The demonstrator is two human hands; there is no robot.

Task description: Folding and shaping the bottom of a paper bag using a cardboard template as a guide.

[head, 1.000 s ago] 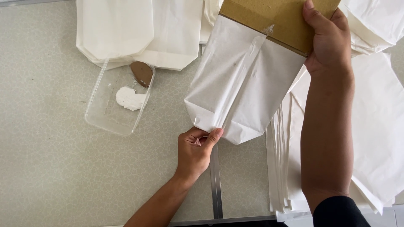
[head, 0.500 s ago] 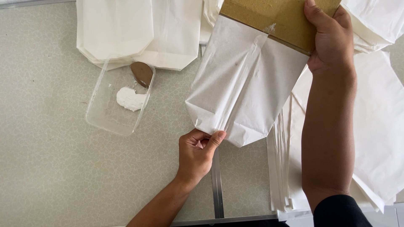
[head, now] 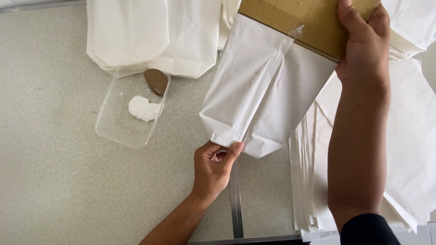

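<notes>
1. A pale speckled surface (head: pixel 54 190) carries stacks of flat white paper bags (head: pixel 150 36) and a clear plastic tub (head: pixel 120 129) holding white paste.
2. The left hand (head: pixel 213 168) pinches the bottom fold of a white paper bag (head: pixel 263 100), held tilted above the surface.
3. The right hand (head: pixel 363 50), forearm upright, grips a brown cardboard sheet (head: pixel 299 20) inside the bag.
4. Creasing well probably needs the fold kept taut.

Both forearms are bare. The left hand (head: pixel 212 168) wears no glove, ring or watch, and its arm shows no sleeve down to the lower edge of the view. The right hand (head: pixel 363 45) is likewise ungloved and unadorned; a dark, nearly black sleeve (head: pixel 369 229) covers that arm above the elbow, its hem rounded.
</notes>
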